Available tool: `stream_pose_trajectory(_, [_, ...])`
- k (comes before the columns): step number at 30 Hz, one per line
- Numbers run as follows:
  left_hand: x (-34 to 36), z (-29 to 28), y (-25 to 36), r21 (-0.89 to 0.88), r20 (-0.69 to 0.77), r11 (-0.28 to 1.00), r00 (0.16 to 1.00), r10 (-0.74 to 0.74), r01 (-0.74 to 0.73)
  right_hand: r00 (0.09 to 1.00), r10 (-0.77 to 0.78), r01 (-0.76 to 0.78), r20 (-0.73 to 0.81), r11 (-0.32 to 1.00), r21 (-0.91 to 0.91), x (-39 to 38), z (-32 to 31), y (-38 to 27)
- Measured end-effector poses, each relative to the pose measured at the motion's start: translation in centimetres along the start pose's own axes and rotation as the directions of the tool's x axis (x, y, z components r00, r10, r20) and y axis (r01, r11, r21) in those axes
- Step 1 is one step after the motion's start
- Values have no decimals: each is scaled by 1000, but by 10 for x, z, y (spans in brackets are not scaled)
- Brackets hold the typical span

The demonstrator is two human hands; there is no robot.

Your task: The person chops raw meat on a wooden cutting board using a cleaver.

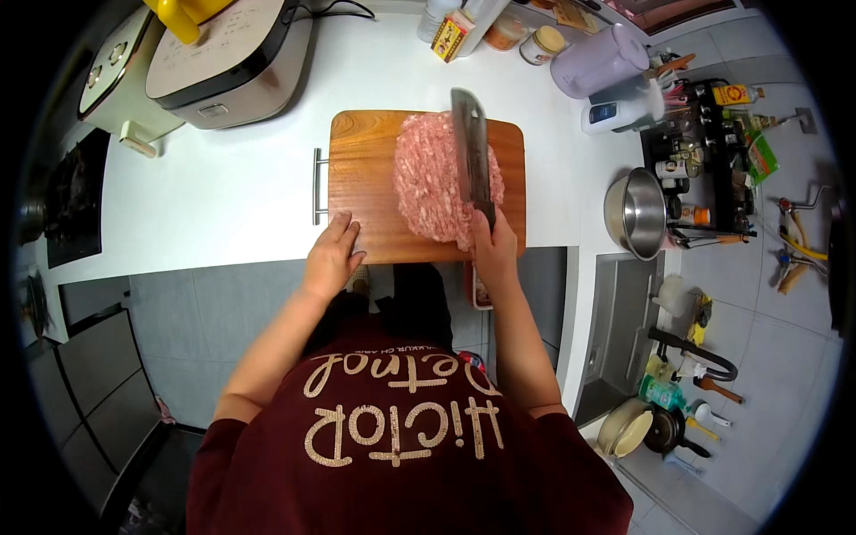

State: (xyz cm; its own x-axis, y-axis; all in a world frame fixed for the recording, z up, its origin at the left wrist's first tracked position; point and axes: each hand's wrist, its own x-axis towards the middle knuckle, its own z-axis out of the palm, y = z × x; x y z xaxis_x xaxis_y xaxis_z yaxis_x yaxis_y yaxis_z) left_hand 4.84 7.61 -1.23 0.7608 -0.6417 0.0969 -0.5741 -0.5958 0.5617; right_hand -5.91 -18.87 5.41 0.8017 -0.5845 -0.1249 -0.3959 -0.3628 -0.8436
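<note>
A mound of minced meat (426,178) is spread over the middle and right of a wooden cutting board (366,178), which lies at the counter's front edge. My right hand (495,245) is closed round the dark handle of a cleaver (470,143). Its broad blade points away from me and lies over the right part of the meat; whether it touches the board is hidden. At the board's front left corner rests my left hand (333,254), holding nothing, with its fingers stretched onto the wood.
A rice cooker (223,62) stands at the back left. Jars (542,45) and a lilac pitcher (602,61) are at the back right. A steel bowl (636,212) sits right of the board, beside a black spice rack (695,169) and above the sink (615,330).
</note>
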Motion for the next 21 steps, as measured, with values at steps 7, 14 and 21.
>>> stream_pose_trajectory(7, [-3,1,0,0,23,1000,1000,19,-19,974,158,-165,162,986,34,2,4,37])
stream_pose_trajectory(14, [-9,6,5,-31,31,998,998,-52,53,959,186,-222,216,962,156,47,-78,11])
stream_pose_trajectory(21, [-13,15,29,-4,7,983,983,-185,185,947,241,-272,212,954,127,115,-121,96])
